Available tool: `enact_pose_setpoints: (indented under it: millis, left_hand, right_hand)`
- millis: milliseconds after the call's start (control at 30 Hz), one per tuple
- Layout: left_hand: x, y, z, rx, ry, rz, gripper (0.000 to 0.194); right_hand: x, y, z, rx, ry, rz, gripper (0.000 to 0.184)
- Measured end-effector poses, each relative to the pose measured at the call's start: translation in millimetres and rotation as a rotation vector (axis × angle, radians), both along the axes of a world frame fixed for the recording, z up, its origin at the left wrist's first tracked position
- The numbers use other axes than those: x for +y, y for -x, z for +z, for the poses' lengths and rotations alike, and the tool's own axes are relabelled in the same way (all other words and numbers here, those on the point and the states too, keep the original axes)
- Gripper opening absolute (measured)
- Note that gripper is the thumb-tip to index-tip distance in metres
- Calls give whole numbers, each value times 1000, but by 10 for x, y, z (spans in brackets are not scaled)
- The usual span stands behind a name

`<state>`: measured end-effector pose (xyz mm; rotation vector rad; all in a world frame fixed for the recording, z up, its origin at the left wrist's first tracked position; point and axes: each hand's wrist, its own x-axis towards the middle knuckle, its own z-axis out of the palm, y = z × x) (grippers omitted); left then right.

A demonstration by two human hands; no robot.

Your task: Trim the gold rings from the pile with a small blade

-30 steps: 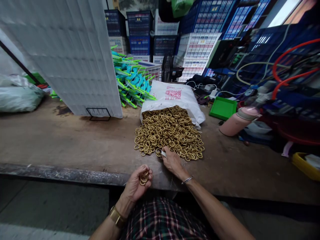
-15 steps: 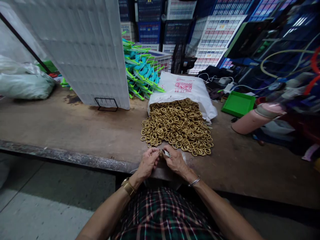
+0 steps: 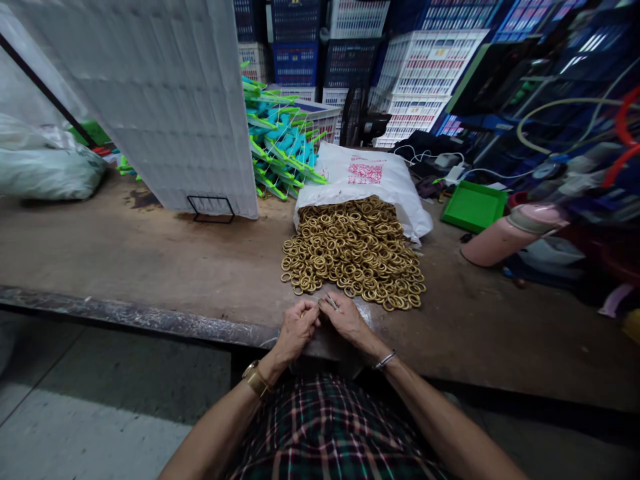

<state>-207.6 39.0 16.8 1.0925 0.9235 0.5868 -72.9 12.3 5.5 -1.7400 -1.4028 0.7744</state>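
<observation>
My left hand (image 3: 299,327) is closed just above the table's front edge, its fingertips pinching what looks like a gold-coloured ring, mostly hidden by the fingers. Close against it, my right hand (image 3: 349,323) is closed round a small metal blade (image 3: 332,302), seen nearly edge-on; its grip is hidden. The fingertips of both hands almost meet. Just beyond them lies a heap of gold-coloured rings (image 3: 350,253), spilling out of a white sack (image 3: 367,173) with red print.
A tall white panel (image 3: 195,113) stands on a black wire foot at left. Teal and green plastic pieces (image 3: 285,147) are piled behind. To the right are a green tray (image 3: 474,205) and a pink bottle (image 3: 510,237). Stacked crates (image 3: 415,63) fill the back.
My right hand has turned the blade, from its pale flat side to nearly edge-on. Both hands stay close together in almost the same place. The view has shifted slightly.
</observation>
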Motion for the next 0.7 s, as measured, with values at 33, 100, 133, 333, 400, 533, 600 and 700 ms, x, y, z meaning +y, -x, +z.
enact_pose_setpoints:
  millis: [33,100,133,333,400,533,600,700]
  left_hand:
    - [1,5,3,-26,38,-13,35]
    - [5,17,4,-82,105,-34,36]
    - [6,24,2,-107,129,-41,37]
    - [1,52,-23,-207,166,-31,35]
    - [-2,58,-28,-221,176,-18,34]
    - [-3,59,-34,-242,194,8,33]
    - [-5,54,-38,-246,176,18,33]
    - [-11,46,-44,-233,147,37,33]
  right_hand:
    - [-2,4,7,16,9,0,25]
    - [-11,15,32,39,19,8,25]
    - [-15,22,47,46,18,13,25]
    - [6,33,60,44,-3,17,25]
    - [7,18,32,0,-8,-20,23]
    - [-49,1,-16,-273,26,-27,17]
    - [-91,13,-21,-407,55,55,17]
    - [-128,44,-11,-544,101,140,24]
